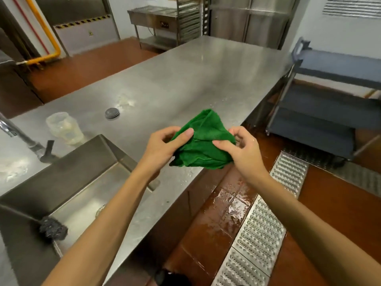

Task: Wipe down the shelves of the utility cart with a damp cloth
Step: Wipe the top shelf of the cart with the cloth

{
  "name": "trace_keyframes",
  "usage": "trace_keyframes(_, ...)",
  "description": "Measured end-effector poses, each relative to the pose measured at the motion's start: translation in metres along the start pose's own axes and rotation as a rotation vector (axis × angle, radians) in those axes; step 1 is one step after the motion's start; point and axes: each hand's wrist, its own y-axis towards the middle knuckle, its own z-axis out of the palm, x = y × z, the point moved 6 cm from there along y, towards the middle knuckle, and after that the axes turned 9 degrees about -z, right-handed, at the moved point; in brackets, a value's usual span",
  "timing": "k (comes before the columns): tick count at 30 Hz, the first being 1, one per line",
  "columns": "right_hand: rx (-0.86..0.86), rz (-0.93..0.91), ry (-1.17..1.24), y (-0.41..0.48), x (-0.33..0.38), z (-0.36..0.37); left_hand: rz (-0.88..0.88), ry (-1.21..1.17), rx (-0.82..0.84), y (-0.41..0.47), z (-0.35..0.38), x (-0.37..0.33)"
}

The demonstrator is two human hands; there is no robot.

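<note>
Green cloth (203, 141), bunched and creased, held up in the air over the near edge of the steel worktable (185, 79); both hands pinch it. Left hand (162, 147) grips the cloth's left side, thumb on top; right hand (243, 151) clamps the right side, fingers curled in. Cloth touches no surface. Utility cart (329, 104) stands off the worktable's right end, well apart from the cloth and on the right hand's side, so that hand is nearer. Three dark shelves show, their long axis seeming to run away to the right; none looks wiped yet, judging by the distance. Sink (82, 193) is sunk in the worktable left of the cloth, a clear container (64, 129) beyond it. Floor right of the worktable looks wet, with a metal drain grate (268, 223) alongside, so footing on the way over may be slick.
</note>
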Motion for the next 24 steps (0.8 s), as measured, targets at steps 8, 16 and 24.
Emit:
trace_keyframes(8,-0.369,0.116,-0.057,-0.026,0.032,-0.122,0.163,0.120,0.141,-0.016,0.104,-0.005)
trace_keyframes(16,-0.425,0.137,-0.173,-0.058,0.067,-0.194,0.171,0.102,0.274,-0.022,0.186,-0.010)
trace_keyframes(24,-0.362,-0.030,-0.368,-0.076,0.089,-0.223,0.204,0.028,0.291,-0.012,0.230,-0.040)
